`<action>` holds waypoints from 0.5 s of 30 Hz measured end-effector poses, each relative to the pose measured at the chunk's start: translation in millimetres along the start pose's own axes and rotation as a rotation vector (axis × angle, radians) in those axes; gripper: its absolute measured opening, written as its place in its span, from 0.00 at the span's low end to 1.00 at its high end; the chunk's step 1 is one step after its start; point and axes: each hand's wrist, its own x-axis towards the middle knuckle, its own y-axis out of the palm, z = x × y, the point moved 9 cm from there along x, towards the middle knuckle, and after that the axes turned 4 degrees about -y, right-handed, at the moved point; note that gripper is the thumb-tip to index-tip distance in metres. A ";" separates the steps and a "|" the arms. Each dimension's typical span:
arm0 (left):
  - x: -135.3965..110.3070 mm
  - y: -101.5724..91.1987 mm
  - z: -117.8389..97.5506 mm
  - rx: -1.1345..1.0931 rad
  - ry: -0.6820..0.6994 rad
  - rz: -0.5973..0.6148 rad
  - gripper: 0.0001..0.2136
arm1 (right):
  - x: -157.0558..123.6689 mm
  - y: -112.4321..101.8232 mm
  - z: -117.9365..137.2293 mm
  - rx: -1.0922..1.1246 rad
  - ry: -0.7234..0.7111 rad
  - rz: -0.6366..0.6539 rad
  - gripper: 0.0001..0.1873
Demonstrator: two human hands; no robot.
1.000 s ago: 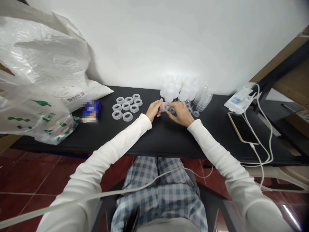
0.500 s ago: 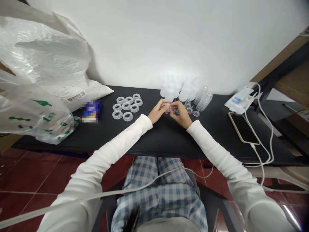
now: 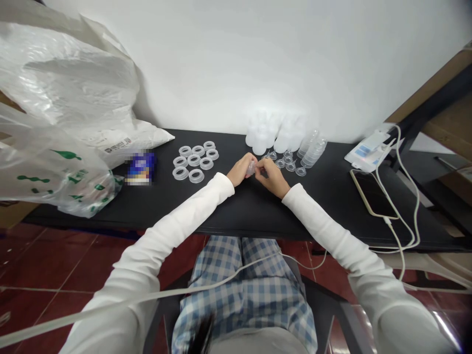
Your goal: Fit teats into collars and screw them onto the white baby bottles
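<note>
Between the fingers of my left hand (image 3: 240, 169) is a small round translucent plastic ring (image 3: 251, 168), partly covered by the fingers. My right hand (image 3: 272, 176) is closed right beside it, with thumb and fingertips pressed together; whatever they pinch is hidden. Just beyond my right hand lie several clear teat-like pieces (image 3: 290, 166) with round flanges and narrow tips. To the left of my hands, several translucent screw rings (image 3: 193, 160) lie flat in a loose group on the black table (image 3: 236, 211).
White frosted bottles (image 3: 260, 140) stand against the wall, with stacked clear caps (image 3: 314, 151) to their right. At far right lie a phone (image 3: 372, 194), white cables and a white-blue package (image 3: 368, 151). Plastic bags (image 3: 66, 88) and a blue packet (image 3: 141, 168) occupy the left.
Both hands have shifted slightly left and toward me, and the translucent ring now sits nearer my left fingers. More of the teat-like pieces shows behind my right hand.
</note>
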 end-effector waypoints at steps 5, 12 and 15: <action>9.5 -30.1 7.6 -0.010 -0.090 -0.152 0.19 | 5.2 -19.6 5.2 -0.127 -0.146 0.075 0.08; -3.7 -57.0 -10.8 0.312 0.140 -0.228 0.09 | -15.1 -61.3 -22.1 -0.303 -0.012 0.060 0.10; -17.4 -64.1 -9.8 0.518 0.142 -0.211 0.11 | -30.9 -66.5 -29.4 -0.406 0.002 0.126 0.09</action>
